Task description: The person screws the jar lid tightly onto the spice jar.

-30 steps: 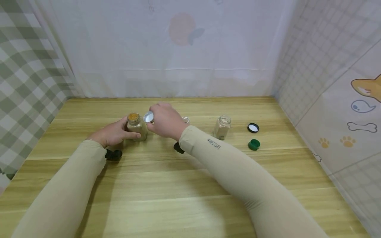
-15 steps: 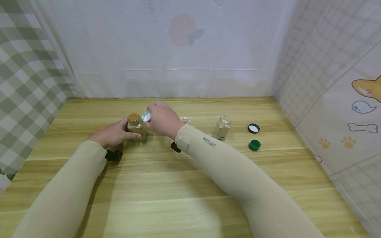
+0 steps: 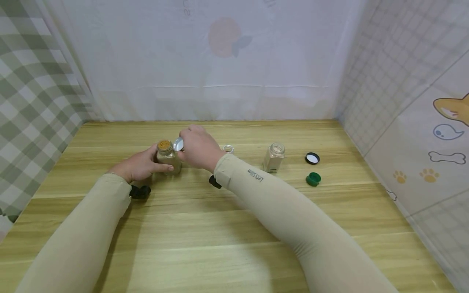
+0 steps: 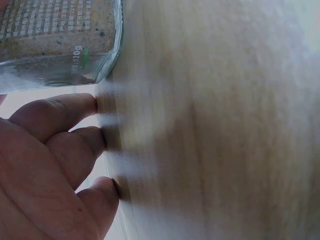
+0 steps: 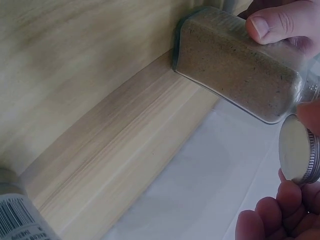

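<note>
A square glass jar [image 3: 169, 162], its open mouth showing orange-brown powder, stands upright on the left part of the table. My left hand [image 3: 137, 163] grips it, thumb across the near side; in the left wrist view several other fingers [image 4: 75, 150] rest on the tabletop below it. Just right of the mouth, my right hand [image 3: 200, 147] pinches a silver metal lid [image 3: 178, 144] by its edge, tilted so its pale inner face shows. The right wrist view has the lid [image 5: 295, 150] close beside the jar's neck, with the jar's body [image 5: 235, 65] full of speckled brown seasoning.
An open glass jar [image 3: 228, 149] is partly hidden behind my right wrist. Farther right stands another open jar [image 3: 273, 158] with pale powder. A black lid [image 3: 312, 158] and a green cap [image 3: 313, 179] lie beyond it. A curtain hangs along the table's back edge.
My right hand has shifted a little left with the metal lid, bringing it nearer the jar's mouth. The left hand and jar have stayed put.
</note>
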Available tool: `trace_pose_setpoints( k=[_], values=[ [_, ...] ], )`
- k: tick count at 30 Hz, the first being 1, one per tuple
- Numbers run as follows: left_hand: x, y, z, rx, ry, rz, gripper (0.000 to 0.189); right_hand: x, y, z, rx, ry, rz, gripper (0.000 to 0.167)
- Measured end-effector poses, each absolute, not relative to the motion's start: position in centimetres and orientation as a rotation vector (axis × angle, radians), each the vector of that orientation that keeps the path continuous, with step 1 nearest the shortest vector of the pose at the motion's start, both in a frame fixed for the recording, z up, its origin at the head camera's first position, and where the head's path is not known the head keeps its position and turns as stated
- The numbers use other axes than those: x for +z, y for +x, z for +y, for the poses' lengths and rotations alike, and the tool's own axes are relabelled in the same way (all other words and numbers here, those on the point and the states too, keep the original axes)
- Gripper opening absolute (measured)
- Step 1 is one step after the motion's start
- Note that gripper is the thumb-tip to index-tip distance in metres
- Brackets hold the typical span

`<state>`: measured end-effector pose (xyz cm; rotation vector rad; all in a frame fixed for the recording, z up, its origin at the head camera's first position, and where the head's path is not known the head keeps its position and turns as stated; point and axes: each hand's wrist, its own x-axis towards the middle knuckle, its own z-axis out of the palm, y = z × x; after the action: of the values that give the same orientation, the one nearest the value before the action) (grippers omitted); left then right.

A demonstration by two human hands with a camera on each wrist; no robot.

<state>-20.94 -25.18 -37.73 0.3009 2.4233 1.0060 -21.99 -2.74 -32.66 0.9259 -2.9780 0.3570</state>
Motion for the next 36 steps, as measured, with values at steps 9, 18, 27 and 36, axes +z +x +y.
trace_pose_setpoints(
  k=[9,18,27,36],
  values=[
    [-37.7,-20.9,-25.1,1.011,0.305,2.423,0.086,-32.6,-22.0,-2.9,0.353,0.934,-2.975,0.034],
    [-37.7,-21.0,-25.2,0.986,0.314,2.440,0.088,-32.6,-22.1,-3.2,0.420,0.915,-2.995,0.042],
    [-37.6,-21.0,-25.1,0.981,0.298,2.436,0.088,-32.4,-22.0,-3.4,0.502,0.932,-3.022,0.051],
    [-37.6,-20.8,-25.1,0.961,0.303,2.460,0.088,-32.6,-22.2,-3.8,0.755,0.934,-3.072,0.047]
  ],
)
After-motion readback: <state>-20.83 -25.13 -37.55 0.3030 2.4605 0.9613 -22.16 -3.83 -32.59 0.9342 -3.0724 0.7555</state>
